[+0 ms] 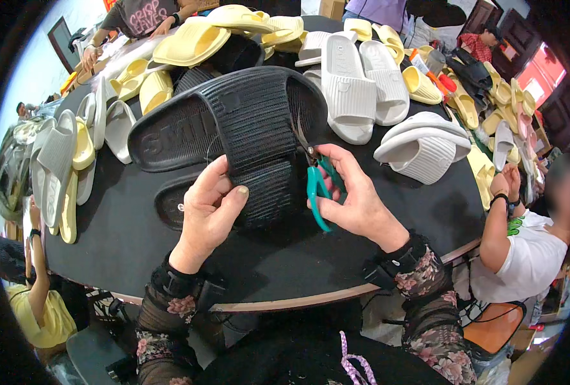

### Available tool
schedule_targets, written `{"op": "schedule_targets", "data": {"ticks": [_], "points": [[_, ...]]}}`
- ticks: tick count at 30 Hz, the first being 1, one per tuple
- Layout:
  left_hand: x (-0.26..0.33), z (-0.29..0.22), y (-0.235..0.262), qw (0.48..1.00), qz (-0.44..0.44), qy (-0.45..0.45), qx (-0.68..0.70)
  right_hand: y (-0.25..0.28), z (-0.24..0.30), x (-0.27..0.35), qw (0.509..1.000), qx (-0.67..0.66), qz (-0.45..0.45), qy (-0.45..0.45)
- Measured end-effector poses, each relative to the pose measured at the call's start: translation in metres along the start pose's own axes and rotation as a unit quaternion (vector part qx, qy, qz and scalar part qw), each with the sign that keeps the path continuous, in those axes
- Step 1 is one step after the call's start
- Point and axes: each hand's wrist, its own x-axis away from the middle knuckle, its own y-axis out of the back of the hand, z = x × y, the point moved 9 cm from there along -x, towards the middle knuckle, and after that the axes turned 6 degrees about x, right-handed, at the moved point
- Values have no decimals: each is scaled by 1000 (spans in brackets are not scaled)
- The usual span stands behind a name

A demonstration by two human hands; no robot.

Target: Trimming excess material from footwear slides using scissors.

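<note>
In the middle of the view, my left hand (pixel 209 215) grips a pair of black slide sandals by the strap's left edge, fingers tucked behind and thumb on top. The upper black slide (pixel 253 115) lies across the lower black slide (pixel 262 196), soles lengthwise left to right. My right hand (pixel 355 199) is closed round the teal handles of a pair of scissors (pixel 317 186). Their blades point up beside the strap's right edge and look parted. A thin loop of thread shows above my left fingers. What my left fingertips touch behind the strap is hidden.
The round black table (pixel 124 237) bears several white slides (pixel 350 90) at the back, a stacked white pair (pixel 423 147) at right, and yellow slides (pixel 192 45) piled at the back. Grey-white slides (pixel 54 163) stand at left. People sit or stand around the table, one close at right.
</note>
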Motion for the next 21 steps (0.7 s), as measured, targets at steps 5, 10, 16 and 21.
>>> {"op": "schedule_targets", "data": {"ticks": [5, 10, 16, 21], "points": [[1, -2, -1, 1000, -4, -3, 7, 1, -7, -2, 999, -33, 2, -28], [2, -3, -7, 1000, 22, 6, -16, 11, -1, -3, 999, -18, -33, 16], [5, 4, -9, 997, 42, 39, -55, 14, 2, 0, 997, -49, -47, 30], [7, 2, -8, 998, 39, 22, -50, 11, 6, 0, 995, -67, -41, 62]]}}
